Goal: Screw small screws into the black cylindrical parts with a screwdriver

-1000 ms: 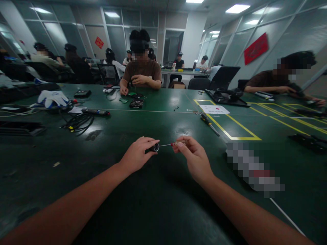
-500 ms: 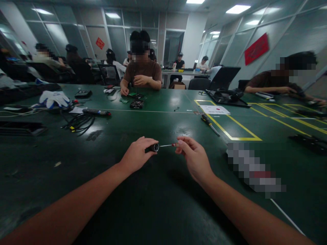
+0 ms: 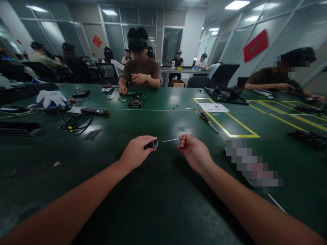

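Note:
Between the thumb and fingers of my left hand [image 3: 135, 153] is a small black cylindrical part [image 3: 154, 144], its round, silvery-rimmed open end turned to the right. My right hand [image 3: 195, 153] is closed around the reddish handle of a small screwdriver [image 3: 171, 140]. The thin metal shaft points left, and its tip stays a short way off the cylinder's open end. Both hands are above the green table [image 3: 143, 204]. My left fingers hide most of the cylinder's body.
A yellow-and-black screwdriver [image 3: 208, 122] lies beyond my right hand, near a paper sheet [image 3: 214, 107]. Black cables [image 3: 78, 122], a pen-like tool [image 3: 95, 112] and white gloves [image 3: 51, 98] lie at left. A co-worker [image 3: 140, 69] handles circuit boards opposite. A blurred-out object [image 3: 251, 166] is at right.
The screwdriver tip has drawn back from the cylinder's opening, leaving a wider gap. My right hand has turned slightly, and the cylinder's open end faces me a little more.

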`<action>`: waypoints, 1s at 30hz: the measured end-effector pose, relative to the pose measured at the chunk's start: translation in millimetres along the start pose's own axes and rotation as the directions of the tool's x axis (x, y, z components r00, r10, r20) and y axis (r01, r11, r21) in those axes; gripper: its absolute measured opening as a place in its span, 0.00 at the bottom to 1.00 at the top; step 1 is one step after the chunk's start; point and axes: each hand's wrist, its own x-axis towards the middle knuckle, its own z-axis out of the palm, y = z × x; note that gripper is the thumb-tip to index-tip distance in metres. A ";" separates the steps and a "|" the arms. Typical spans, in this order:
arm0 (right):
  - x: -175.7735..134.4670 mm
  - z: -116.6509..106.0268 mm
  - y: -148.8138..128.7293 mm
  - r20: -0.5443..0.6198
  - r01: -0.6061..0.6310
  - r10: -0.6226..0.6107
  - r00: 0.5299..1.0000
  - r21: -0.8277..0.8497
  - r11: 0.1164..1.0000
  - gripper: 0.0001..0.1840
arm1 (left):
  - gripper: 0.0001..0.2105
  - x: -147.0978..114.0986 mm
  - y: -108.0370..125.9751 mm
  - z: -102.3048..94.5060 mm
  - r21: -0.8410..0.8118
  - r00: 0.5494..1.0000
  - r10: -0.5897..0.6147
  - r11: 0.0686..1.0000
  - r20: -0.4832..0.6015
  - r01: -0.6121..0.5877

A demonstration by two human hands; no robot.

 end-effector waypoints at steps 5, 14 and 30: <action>-5.7 4.4 1.9 0.065 0.188 -0.181 0.981 -0.141 0.972 0.16 | 0.20 -2.6 2.1 -1.3 -0.022 1.000 -0.025 0.999 0.002 0.025; -12.7 6.8 8.6 0.201 0.323 -0.267 0.943 -0.341 0.883 0.14 | 0.19 -2.1 5.2 -1.3 -0.046 1.000 -0.010 0.999 -0.008 0.010; -28.8 16.5 -0.4 0.218 0.377 -0.308 0.926 -0.525 0.763 0.17 | 0.21 -3.1 0.7 1.5 -0.033 1.000 0.015 0.999 0.022 -0.014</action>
